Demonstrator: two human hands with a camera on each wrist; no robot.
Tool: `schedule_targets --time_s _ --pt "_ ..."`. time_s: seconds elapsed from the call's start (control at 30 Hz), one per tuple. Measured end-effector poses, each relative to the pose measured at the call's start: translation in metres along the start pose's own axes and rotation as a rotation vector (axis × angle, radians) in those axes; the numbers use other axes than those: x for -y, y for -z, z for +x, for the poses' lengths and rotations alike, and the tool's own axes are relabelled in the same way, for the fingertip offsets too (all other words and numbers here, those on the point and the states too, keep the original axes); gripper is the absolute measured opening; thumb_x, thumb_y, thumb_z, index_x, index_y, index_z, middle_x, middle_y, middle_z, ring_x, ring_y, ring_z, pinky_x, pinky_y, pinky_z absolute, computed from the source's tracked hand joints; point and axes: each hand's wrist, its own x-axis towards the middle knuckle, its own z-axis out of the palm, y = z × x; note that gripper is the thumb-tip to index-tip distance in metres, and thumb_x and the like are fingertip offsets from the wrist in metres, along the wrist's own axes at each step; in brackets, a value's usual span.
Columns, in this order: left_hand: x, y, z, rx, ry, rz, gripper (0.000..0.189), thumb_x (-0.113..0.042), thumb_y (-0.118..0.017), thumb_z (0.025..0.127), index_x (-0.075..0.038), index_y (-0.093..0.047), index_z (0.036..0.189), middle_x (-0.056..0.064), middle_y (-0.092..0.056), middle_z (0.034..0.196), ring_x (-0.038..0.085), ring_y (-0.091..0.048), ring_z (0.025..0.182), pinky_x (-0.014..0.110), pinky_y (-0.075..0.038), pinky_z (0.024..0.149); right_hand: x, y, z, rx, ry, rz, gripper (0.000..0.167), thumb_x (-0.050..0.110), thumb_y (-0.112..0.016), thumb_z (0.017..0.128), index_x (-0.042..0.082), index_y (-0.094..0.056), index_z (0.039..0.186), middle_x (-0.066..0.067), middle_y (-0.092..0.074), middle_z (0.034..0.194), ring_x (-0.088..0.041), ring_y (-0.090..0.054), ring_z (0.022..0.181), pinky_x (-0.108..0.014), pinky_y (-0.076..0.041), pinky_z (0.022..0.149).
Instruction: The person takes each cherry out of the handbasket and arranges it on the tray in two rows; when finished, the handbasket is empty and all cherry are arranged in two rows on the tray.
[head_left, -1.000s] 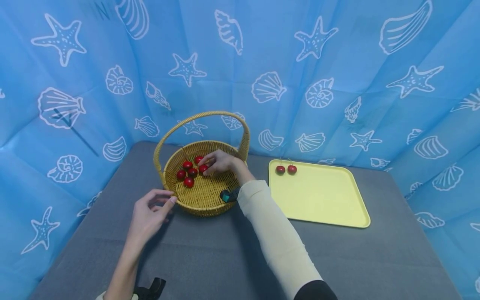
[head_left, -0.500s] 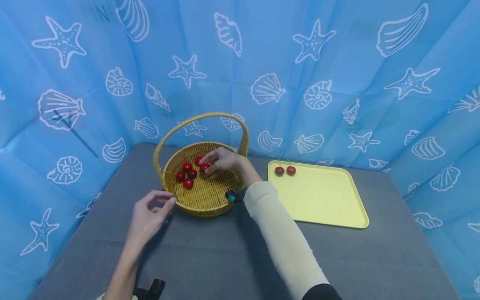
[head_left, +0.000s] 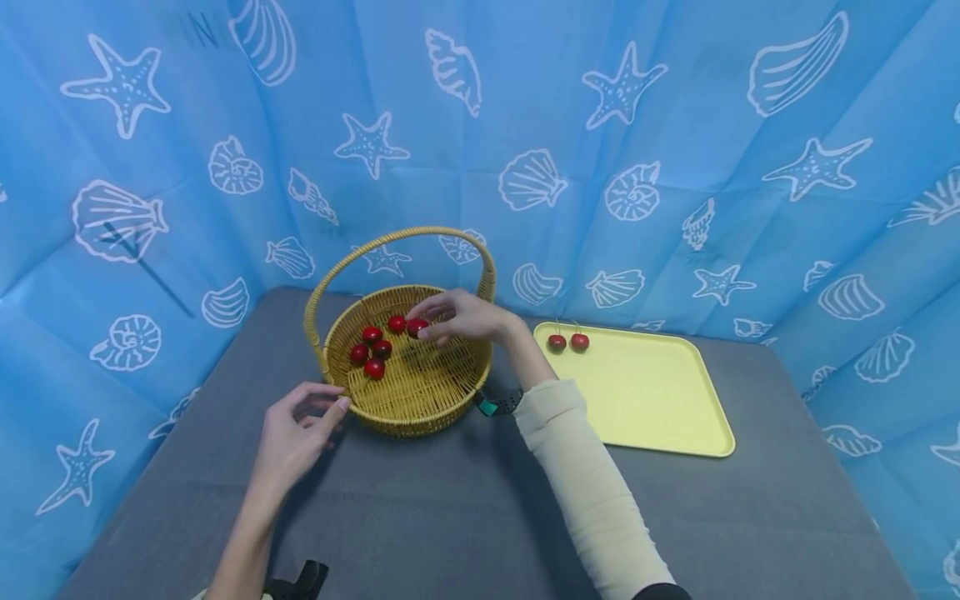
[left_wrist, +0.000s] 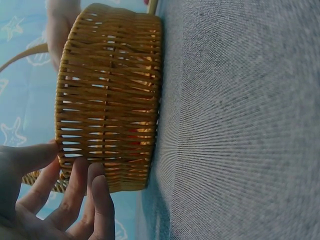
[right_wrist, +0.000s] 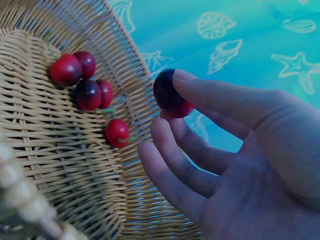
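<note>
A woven wicker basket (head_left: pixel 408 419) with an arched handle holds several dark red cherries (head_left: pixel 375 368) grouped on its left side. My right hand (head_left: pixel 468 317) is over the basket and pinches one cherry (right_wrist: pixel 170 95) between thumb and fingertips, lifted off the woven bottom. At the basket's front left, my left hand (head_left: pixel 300 429) holds the rim between thumb and fingers; in the left wrist view the fingers (left_wrist: pixel 75 192) lie against the outer weave. The cherry's stem cannot be made out in the right hand.
To the right of the basket lies a yellow tray (head_left: pixel 652 392), with two stemmed cherries (head_left: pixel 567 342) at its back left corner. Grey cloth (head_left: pixel 420 517) covers the table. A blue curtain (head_left: pixel 480 125) with shells and starfish hangs behind.
My right hand has moved a little to the right and up with the pinched cherry, away from the other cherries. The left hand stays at the rim.
</note>
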Motion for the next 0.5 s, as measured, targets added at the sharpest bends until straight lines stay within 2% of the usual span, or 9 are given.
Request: schedule_targets --time_s 0.2,0.33,0.5 --pt "0.000 0.000 0.000 0.000 0.024 0.007 0.036 -0.033 -0.073 0.106 -0.012 -0.069 0.135 0.020 -0.074 0.127 0.018 -0.078 0.086 0.027 -0.064 0.067 0.005 0.004 -0.020 -0.025 0.125 -0.058 0.044 0.020 -0.075 0.104 0.010 -0.067 0.146 -0.007 -0.070 0.149 -0.025 -0.071 0.131 -0.041 -0.059 0.114" --pt "-0.001 -0.001 0.001 -0.005 0.028 0.016 0.036 -0.034 -0.073 0.106 -0.013 -0.069 0.135 0.020 -0.074 0.127 0.019 -0.078 0.087 0.027 -0.064 0.067 0.006 0.006 -0.036 -0.052 0.169 -0.041 0.041 0.017 -0.076 0.103 0.010 -0.070 0.142 -0.006 -0.074 0.141 -0.021 -0.073 0.126 -0.038 -0.060 0.111" --pt "-0.001 0.000 0.001 -0.006 0.028 0.017 0.036 -0.034 -0.073 0.106 -0.013 -0.069 0.135 0.020 -0.074 0.127 0.018 -0.078 0.086 0.027 -0.064 0.067 0.005 0.010 -0.061 -0.095 0.189 -0.006 0.037 0.016 -0.077 0.102 0.011 -0.072 0.139 -0.003 -0.076 0.135 -0.018 -0.072 0.123 -0.043 -0.058 0.114"
